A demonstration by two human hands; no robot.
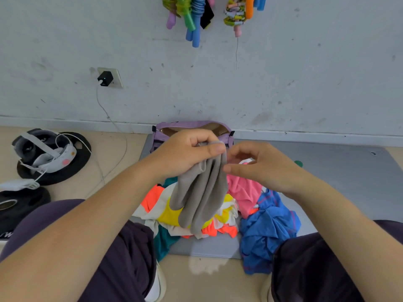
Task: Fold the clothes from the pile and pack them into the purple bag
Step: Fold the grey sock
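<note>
Left hand (pixel 185 153) gripping the top edge of a grey garment (pixel 199 192), fingers curled over it, thumb clamped on front. The garment hangs down in loose folds above the pile.

Right hand (pixel 259 166) just beside the grey garment, fingers loosely curled, thumb tip near the cloth; holds nothing, contact can't be confirmed.

Clothes pile (pixel 220 214) right below the hands on a grey mat (pixel 340 171): blue garment (pixel 268 232) on the right, pink one (pixel 244 190) behind it, a white/yellow/orange piece (pixel 165 212) in the middle, teal cloth (pixel 163 240) at lower left.

Purple bag (pixel 194 127) at the far edge of the mat against the wall, zip open, tan lining visible, mostly hidden behind the left hand.

Person's dark-trousered legs either side of the pile.

Left on the floor: headset (pixel 43 149) with white strap lying on a black weight plate (pixel 72 168), second plate (pixel 19 205) nearer. White lettering at the left frame edge, cut off, not readable.

Wall: black charger (pixel 104 78) in a socket, cable trailing down to the floor. Coloured foam-handled jump ropes (pixel 192 16) hanging at top.
</note>
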